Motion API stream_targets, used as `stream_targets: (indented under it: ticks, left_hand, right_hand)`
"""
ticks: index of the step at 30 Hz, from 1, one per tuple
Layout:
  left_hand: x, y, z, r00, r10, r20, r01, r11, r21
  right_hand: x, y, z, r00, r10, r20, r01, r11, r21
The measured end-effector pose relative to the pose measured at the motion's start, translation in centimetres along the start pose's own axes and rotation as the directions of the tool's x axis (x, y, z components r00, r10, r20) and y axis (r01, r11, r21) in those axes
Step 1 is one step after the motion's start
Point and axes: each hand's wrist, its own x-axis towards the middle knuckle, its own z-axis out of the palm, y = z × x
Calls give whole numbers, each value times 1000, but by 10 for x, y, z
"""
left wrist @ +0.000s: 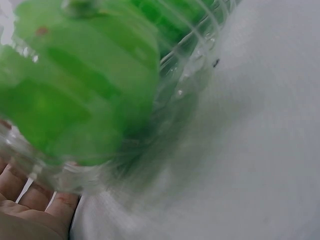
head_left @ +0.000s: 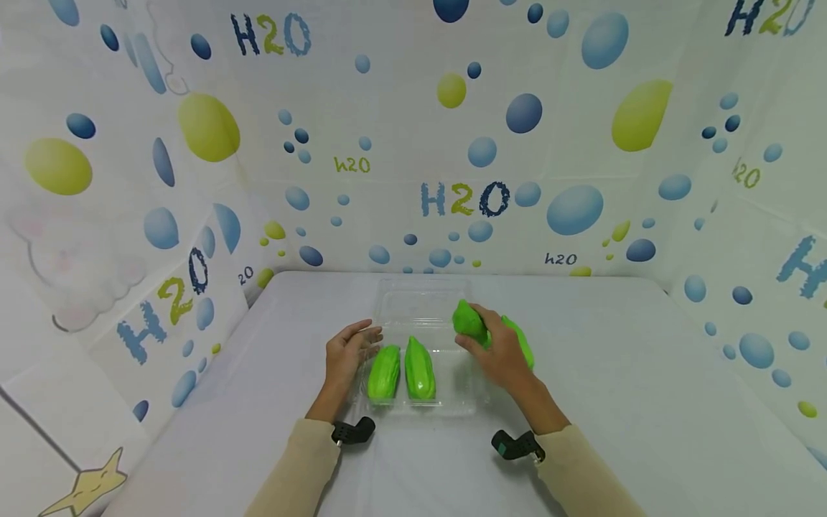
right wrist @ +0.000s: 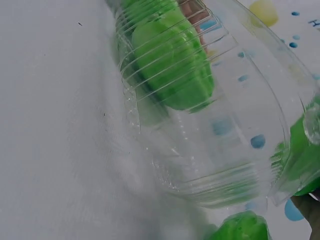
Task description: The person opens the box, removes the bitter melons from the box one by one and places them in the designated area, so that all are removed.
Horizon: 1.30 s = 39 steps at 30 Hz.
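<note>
1) Clasping a green gourd (head_left: pixel 468 323) in the right grip (head_left: pixel 502 352), with fingers and thumb curled round it, at about half past 1 from the middle of the clear tray (head_left: pixel 459 388)
2) Resting the left grip (head_left: pixel 347 354) beside the tray's edge near 10 o'clock, loose, with nothing seen in it; perhaps touching the clear wall, though hard to tell
3) Showing inside the tray a first gourd (head_left: pixel 385 373) at 9 o'clock and a second gourd (head_left: pixel 421 373) near the centre, side by side, with tips roughly toward 12 o'clock
4) Showing also a bare space at 3 o'clock in the tray, with the clear lid (head_left: pixel 423 301) laid back toward 12 o'clock
5) Lying outside the tray between 2 and 3 o'clock, partly hidden behind the right grip: a fourth gourd (head_left: pixel 522 339) on the bench (head_left: pixel 614 395)
6) Looks like the step of loading the tray, probably about half done
7) Would seem to call next for lowering toward 6 o'clock into the bare space, lining up with the neighbours, then loosening the right grip
</note>
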Motion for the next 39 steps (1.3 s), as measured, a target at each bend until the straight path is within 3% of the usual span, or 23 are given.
stream_targets:
  ticks: [8, 13, 26, 39]
  left_hand:
    - [1, 0, 1, 1000, 1, -6, -1, 1000, 6]
    - [2, 0, 1, 1000, 4, -8, -4, 1000, 4]
    - [1, 0, 1, 1000, -11, -14, 11, 1000, -7]
    - [2, -1, 1, 1000, -10, -14, 10, 1000, 2]
  right_hand:
    - [-1, 9, -4, 988, -95, -120, 97, 995, 15]
    - [-2, 11, -6, 984, -86, -156, 93, 995, 42]
    - [-6, 14, -12, 981, -23, -191, 45, 993, 111]
    - [-9, 28, -17, 950, 147, -276, -96, 977, 189]
